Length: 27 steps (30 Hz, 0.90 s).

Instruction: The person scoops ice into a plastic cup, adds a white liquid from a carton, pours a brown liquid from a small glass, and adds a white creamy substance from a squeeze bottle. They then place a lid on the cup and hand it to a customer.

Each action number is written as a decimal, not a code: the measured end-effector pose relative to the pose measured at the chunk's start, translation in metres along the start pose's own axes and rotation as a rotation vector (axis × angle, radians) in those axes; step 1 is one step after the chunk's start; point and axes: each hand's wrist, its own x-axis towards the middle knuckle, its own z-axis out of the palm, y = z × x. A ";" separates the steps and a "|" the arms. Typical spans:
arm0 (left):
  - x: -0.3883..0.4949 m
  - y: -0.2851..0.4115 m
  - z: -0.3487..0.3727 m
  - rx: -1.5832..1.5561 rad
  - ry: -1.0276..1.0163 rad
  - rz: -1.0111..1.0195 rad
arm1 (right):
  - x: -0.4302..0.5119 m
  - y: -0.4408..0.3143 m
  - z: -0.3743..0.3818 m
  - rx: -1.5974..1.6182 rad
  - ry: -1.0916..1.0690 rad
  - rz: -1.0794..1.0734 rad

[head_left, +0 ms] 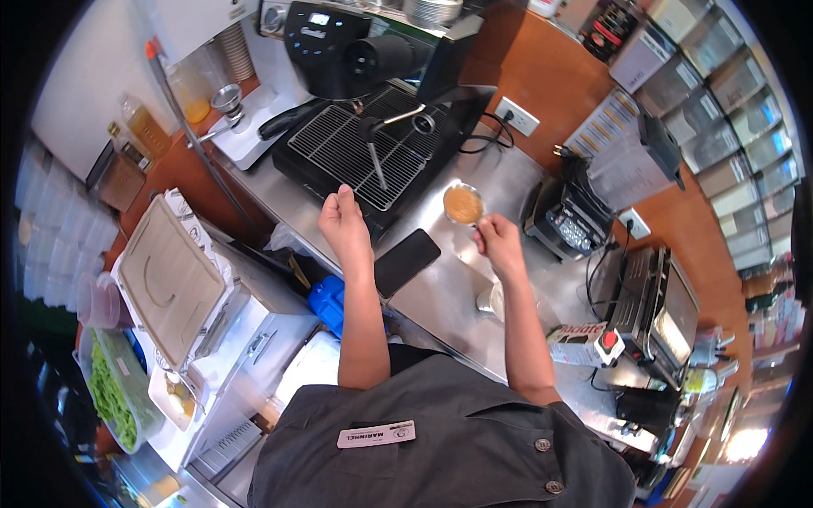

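Observation:
My right hand (498, 240) grips a small round metal cup (463, 204) by its side, above the steel counter; a light brown, foamy liquid shows inside it. Raised near the front edge of the espresso machine's drip tray (362, 152), my left hand (343, 213) has its fingers curled together, and nothing can be made out in it. A black smartphone (408, 261) lies on the counter between my forearms. Beside my right forearm stands a cup (490, 301), partly hidden by the arm. A steam wand (377, 166) extends over the drip tray's grille.
A blender (571, 209), a contact grill (654, 311) and a carton (581, 343) stand on the right. At the left are a lidded container (171, 279), a tub of lettuce (114, 394) and a blue plastic object (329, 301). Cables hang near the wall outlets.

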 end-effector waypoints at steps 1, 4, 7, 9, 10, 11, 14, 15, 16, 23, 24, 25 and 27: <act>0.003 0.005 -0.003 -0.005 0.020 -0.007 | 0.014 0.000 0.015 0.017 -0.017 0.013; 0.012 0.017 -0.015 -0.034 0.069 -0.032 | 0.054 0.000 0.055 0.066 -0.069 0.036; 0.022 0.025 -0.030 -0.065 0.107 -0.022 | 0.089 0.001 0.088 0.152 -0.101 0.030; 0.027 0.026 -0.038 -0.062 0.129 0.001 | 0.110 0.001 0.106 0.087 -0.096 0.018; 0.030 0.026 -0.040 -0.050 0.139 0.014 | 0.120 0.000 0.114 0.079 -0.095 0.012; 0.032 0.025 -0.043 -0.036 0.147 0.026 | 0.129 -0.001 0.121 0.049 -0.094 -0.022; 0.035 0.025 -0.050 -0.015 0.166 -0.011 | 0.155 -0.003 0.137 0.040 -0.124 0.009; 0.036 0.025 -0.053 0.004 0.173 0.009 | 0.161 -0.003 0.141 0.037 -0.135 0.023; 0.037 0.026 -0.056 0.014 0.180 0.015 | 0.167 -0.004 0.146 0.023 -0.164 0.020; 0.043 0.028 -0.074 0.088 0.203 0.062 | 0.186 -0.003 0.165 0.004 -0.216 0.026; 0.043 0.027 -0.076 0.087 0.197 0.071 | 0.186 -0.003 0.166 -0.009 -0.222 0.018; 0.043 0.027 -0.077 0.087 0.190 0.080 | 0.185 -0.004 0.166 -0.022 -0.217 0.015; 0.042 0.027 -0.079 0.085 0.178 0.083 | 0.183 -0.006 0.167 -0.047 -0.206 0.011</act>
